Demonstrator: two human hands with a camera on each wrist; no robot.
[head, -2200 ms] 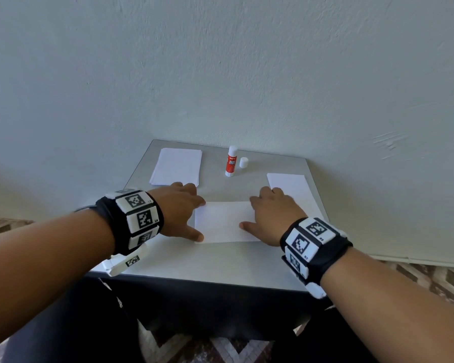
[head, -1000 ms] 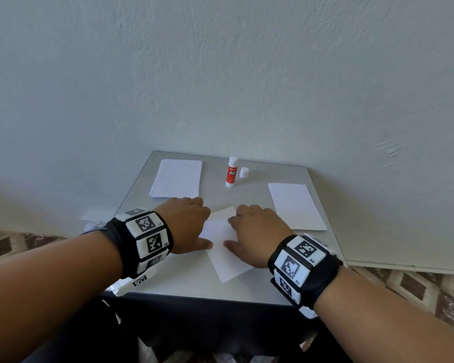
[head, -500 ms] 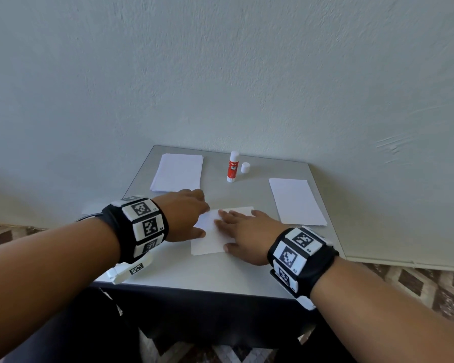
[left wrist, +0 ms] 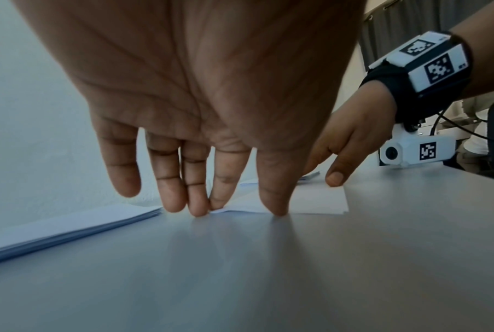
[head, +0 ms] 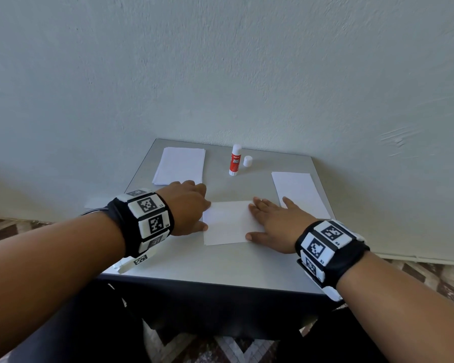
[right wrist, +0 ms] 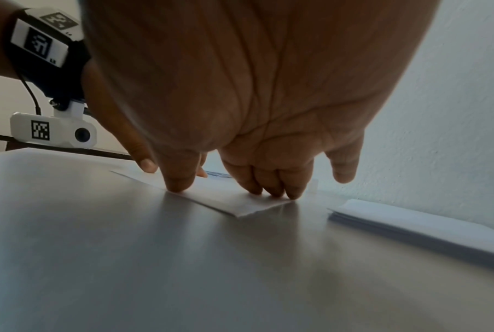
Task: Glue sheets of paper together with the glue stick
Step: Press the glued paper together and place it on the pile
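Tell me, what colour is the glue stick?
Red with white ends, clearest in the head view.

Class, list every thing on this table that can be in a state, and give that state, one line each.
glue stick: upright, uncapped.
cap: off, standing beside the stick.
middle sheet: flat, pressed at both ends.
left stack: lying flat, untouched.
right sheet: lying flat, untouched.
left hand: fingertips pressing on the sheet's left edge.
right hand: flat, fingers on the sheet.

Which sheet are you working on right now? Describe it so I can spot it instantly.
On the grey table against the wall, look at the near middle, in front of the upright glue stick. The working sheet lies between the left hand and right hand, both touching it; the other papers lie untouched.
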